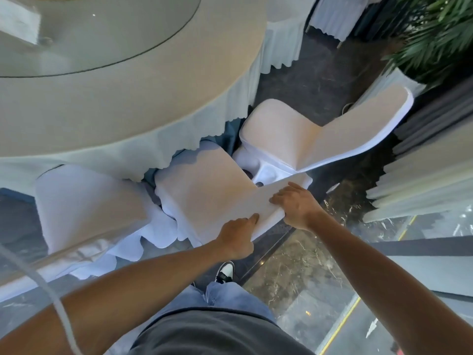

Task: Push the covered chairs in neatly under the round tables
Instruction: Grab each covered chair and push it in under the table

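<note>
A white-covered chair stands right in front of me, its seat front tucked under the hanging cloth of the round table. My left hand grips the lower end of its backrest top. My right hand grips the same backrest top further right, fingers laid over the cover. A second covered chair stands to the right, angled, seat edge near the tablecloth. A third covered chair sits at the left, partly under the cloth.
A glass turntable lies on the table. More white-skirted chairs stand at the back. A leafy plant and pale curtains fill the right side. Dark marble floor lies under my feet; a white cable crosses at left.
</note>
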The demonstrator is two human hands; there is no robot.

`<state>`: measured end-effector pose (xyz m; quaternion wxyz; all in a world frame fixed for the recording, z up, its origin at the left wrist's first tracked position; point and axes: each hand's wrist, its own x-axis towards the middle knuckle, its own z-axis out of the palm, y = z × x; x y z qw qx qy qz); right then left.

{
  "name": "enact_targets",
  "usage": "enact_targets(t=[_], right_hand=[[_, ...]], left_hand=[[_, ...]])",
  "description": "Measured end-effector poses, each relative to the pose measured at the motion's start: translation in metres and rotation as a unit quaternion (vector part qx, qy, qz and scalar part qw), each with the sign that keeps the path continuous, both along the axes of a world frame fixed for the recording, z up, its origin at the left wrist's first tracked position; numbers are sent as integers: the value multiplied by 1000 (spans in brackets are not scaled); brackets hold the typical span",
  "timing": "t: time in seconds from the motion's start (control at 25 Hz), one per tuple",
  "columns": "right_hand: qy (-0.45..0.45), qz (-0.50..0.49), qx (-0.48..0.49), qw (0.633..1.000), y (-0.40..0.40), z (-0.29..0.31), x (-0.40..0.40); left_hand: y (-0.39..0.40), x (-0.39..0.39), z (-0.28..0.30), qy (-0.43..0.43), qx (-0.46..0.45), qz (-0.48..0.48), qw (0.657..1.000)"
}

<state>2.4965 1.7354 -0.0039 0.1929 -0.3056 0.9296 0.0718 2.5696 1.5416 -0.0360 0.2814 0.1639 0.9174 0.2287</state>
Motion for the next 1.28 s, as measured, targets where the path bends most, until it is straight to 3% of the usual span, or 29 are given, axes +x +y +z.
enact_targets(t=[0.52, 0.88, 1.28], right_hand=[[0, -11, -83, 996, -160, -19, -47], [19, -13, -48, 999, -171, -18, -60], [16, -29, -45, 998, -162, -20, -59]], left_hand=[[-157, -38, 23, 53, -66, 138, 987], [-168, -43, 16, 106, -50, 169, 979], [-159, -57, 5, 97, -47, 147, 983]])
